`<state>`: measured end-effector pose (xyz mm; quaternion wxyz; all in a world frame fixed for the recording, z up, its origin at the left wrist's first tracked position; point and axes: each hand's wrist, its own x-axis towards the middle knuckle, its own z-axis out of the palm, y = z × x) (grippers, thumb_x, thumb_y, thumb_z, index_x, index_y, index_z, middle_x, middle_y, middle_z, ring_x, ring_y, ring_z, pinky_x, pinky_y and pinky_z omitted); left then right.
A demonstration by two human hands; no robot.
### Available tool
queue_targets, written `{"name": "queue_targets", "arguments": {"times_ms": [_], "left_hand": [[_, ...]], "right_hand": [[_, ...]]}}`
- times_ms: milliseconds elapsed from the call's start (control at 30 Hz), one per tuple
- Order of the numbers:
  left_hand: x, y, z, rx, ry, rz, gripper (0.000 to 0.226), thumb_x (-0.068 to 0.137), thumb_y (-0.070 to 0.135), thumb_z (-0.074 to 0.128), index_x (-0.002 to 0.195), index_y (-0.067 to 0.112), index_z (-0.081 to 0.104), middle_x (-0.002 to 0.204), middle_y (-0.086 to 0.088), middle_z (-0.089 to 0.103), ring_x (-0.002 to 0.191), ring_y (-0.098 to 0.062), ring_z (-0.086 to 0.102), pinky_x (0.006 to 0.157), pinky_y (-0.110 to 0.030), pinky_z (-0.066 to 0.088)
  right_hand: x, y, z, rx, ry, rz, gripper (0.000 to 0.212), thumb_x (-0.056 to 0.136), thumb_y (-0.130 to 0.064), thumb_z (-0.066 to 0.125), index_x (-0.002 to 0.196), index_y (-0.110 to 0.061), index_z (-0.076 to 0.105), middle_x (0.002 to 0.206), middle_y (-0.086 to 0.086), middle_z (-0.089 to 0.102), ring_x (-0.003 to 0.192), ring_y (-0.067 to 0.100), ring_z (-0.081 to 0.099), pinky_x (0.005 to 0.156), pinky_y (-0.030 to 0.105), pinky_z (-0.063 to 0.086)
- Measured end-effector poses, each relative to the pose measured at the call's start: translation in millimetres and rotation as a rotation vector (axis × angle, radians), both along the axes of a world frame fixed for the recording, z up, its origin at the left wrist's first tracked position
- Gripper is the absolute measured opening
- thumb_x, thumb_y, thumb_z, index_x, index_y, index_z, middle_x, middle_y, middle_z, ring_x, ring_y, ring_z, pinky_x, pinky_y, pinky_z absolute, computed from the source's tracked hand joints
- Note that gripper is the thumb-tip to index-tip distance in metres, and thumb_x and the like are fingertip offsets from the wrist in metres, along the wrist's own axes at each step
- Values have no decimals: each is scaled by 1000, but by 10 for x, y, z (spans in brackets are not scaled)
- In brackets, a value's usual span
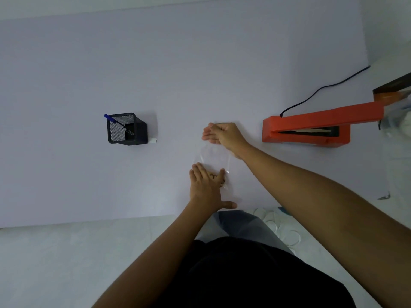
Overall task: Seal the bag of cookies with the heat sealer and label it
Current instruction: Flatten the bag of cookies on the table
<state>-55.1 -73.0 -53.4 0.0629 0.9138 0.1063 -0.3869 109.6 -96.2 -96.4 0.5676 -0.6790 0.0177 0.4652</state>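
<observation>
- Nearest the camera is the person's dark shirt, with both bare forearms reaching out over the near edge of the white worktop (66, 63).
- Left hand (208, 185) lies flat, fingers straight and spread, pressing down on the near end of the bag of cookies (214, 155); its thumb points sideways toward the right, close to the near edge.
- Brown cookies (219, 177) show between and just beyond those fingers, bunched at the near end of the bag.
- That bag is clear plastic, nearly invisible against the white surface: only faint glossy edges and a few highlights mark it. It lies flat and runs away from the person, roughly midway along the near half of the worktop.
- Right hand (222, 134) sits at the far, open end of the bag, fingers curled and pinching the plastic there; the exact finger contact is hard to make out.
- Toward the right edge of the worktop stands the heat sealer (311, 127), orange-red, its long arm raised off the base so that a dark slot shows between them. A black cord (322, 90) trails from it toward the far right corner.
- Well to the left of the bag stands a black mesh pen holder (125, 128) with a blue pen (115, 122) leaning in it.
- A small white label (154, 141) lies just beside the holder's near right corner.
</observation>
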Motion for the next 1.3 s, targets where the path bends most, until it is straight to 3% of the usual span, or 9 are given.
{"name": "queue_targets", "arguments": {"times_ms": [300, 533, 900, 1133, 1300], "left_hand": [[-8, 12, -44, 14, -1, 0, 122, 59, 97, 37, 155, 31, -1, 158, -34, 2, 144, -55, 1, 117, -63, 9], [-18, 17, -34, 1, -3, -2, 120, 62, 93, 45, 155, 32, 0, 156, -37, 0, 143, -56, 2, 116, -63, 12], [-10, 11, -3, -14, 13, 15, 119, 62, 90, 51, 154, 32, 3, 157, -35, -1, 143, -56, 1, 116, -64, 12], [0, 24, 0, -15, 6, 15, 119, 62, 92, 47, 155, 33, 3, 160, -29, 0, 145, -54, 0, 115, -65, 9], [19, 31, 45, -10, 14, 6, 118, 62, 91, 49, 155, 32, 4, 157, -34, 2, 143, -55, 4, 114, -66, 14]], "right_hand": [[-525, -219, 10, 55, 109, 136, 33, 103, -24, 52, 113, 2, 69, 105, 16, 75, 99, 25, 74, 94, 37, 58], [-300, -47, -37, 27, 53, 158, 36, 103, -25, 50, 112, 5, 68, 103, 18, 75, 94, 23, 75, 90, 35, 59], [-160, 26, 2, 82, 56, 29, 39, 104, -30, 48, 115, 3, 67, 108, 16, 75, 100, 21, 74, 96, 35, 56], [-463, -85, -9, 94, 146, 199, 40, 104, -29, 49, 116, 4, 67, 109, 17, 75, 100, 23, 74, 95, 37, 57], [-279, 8, -13, 44, 81, 220, 39, 104, -28, 49, 112, 5, 68, 103, 18, 76, 94, 25, 75, 93, 38, 58]]}}
